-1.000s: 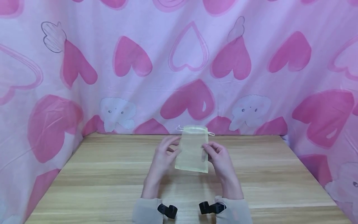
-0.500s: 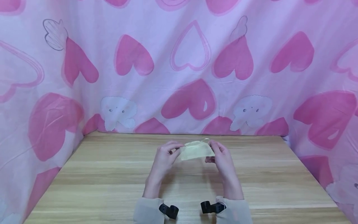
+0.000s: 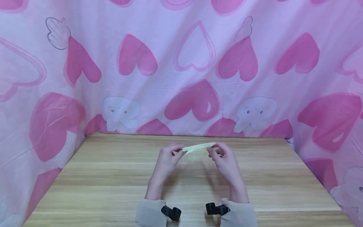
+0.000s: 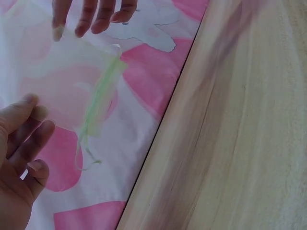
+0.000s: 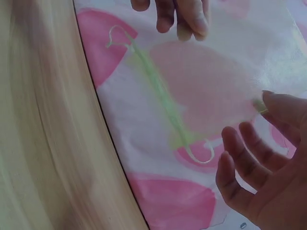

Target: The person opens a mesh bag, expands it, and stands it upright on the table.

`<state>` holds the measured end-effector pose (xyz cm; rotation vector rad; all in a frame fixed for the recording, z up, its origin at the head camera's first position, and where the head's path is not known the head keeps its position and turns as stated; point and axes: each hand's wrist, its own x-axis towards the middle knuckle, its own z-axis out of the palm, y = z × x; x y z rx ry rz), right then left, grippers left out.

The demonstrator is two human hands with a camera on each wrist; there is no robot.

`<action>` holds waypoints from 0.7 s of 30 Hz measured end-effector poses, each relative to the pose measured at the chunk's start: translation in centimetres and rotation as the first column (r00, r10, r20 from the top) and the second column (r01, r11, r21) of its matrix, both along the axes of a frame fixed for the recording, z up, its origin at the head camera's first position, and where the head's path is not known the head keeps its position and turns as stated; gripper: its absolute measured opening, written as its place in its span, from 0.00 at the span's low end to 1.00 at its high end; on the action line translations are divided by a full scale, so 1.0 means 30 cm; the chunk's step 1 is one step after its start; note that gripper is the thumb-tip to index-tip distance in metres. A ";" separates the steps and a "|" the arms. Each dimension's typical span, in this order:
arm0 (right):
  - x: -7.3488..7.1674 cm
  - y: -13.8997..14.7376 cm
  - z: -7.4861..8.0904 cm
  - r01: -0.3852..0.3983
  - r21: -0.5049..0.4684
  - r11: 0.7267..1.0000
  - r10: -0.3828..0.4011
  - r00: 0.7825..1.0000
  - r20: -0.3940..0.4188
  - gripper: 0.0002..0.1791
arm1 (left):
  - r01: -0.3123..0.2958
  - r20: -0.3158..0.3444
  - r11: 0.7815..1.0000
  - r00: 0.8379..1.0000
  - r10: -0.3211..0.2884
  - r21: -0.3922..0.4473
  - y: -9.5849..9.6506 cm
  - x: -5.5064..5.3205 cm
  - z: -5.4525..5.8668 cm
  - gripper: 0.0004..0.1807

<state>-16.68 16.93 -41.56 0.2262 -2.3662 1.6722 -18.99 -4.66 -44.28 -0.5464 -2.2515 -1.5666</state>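
A sheer pale-yellow drawstring pouch (image 3: 198, 147) is held up above the table, tilted so that the head view sees it almost edge-on. My left hand (image 3: 168, 157) pinches its left edge between thumb and fingers. On the opposite edge, my right hand (image 3: 224, 157) pinches with thumb and forefinger, its other fingers loosely curled. A greenish drawstring band (image 5: 163, 103) crosses the pouch's mouth, with a thin cord loop at each end. Through the mesh of the pouch (image 4: 57, 81) the pink cloth shows in the left wrist view. I make out nothing inside it.
A wood-grain table (image 3: 113, 176) lies under both hands. Behind it and along both sides hangs a pink cloth (image 3: 193, 47) printed with hearts, meeting the table's back edge. Black wrist mounts (image 3: 171, 213) sit on the sleeves.
The pouch has tipped from facing the head camera to nearly edge-on, its drawstring end swinging down and away. The right hand has shifted its hold along the edge; the left has stayed about in place.
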 end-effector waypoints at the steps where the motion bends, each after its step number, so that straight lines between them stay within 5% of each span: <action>1: -0.002 -0.006 -0.002 0.009 0.010 1.000 -0.009 1.000 -0.013 0.07 | 0.002 0.005 1.000 1.000 -0.002 -0.001 -0.001 0.000 0.001 0.03; 7: -0.011 -0.037 -0.007 0.020 0.051 0.999 -0.018 0.999 -0.038 0.05 | 0.013 0.100 1.000 0.995 -0.014 0.015 -0.009 0.004 0.006 0.05; 12: -0.007 -0.044 -0.004 -0.021 0.096 0.995 0.022 1.000 -0.012 0.05 | -0.042 0.156 0.995 0.987 0.027 0.095 -0.011 0.003 0.017 0.09; 17: -0.004 -0.045 -0.009 -0.073 0.158 0.985 0.071 0.997 0.016 0.03 | -0.081 0.125 0.965 0.991 0.051 0.248 -0.012 0.007 0.028 0.09; 21: -0.002 -0.046 -0.008 -0.099 0.201 0.975 0.099 0.995 0.008 0.03 | -0.081 0.079 0.958 0.995 0.061 0.277 -0.012 0.013 0.036 0.08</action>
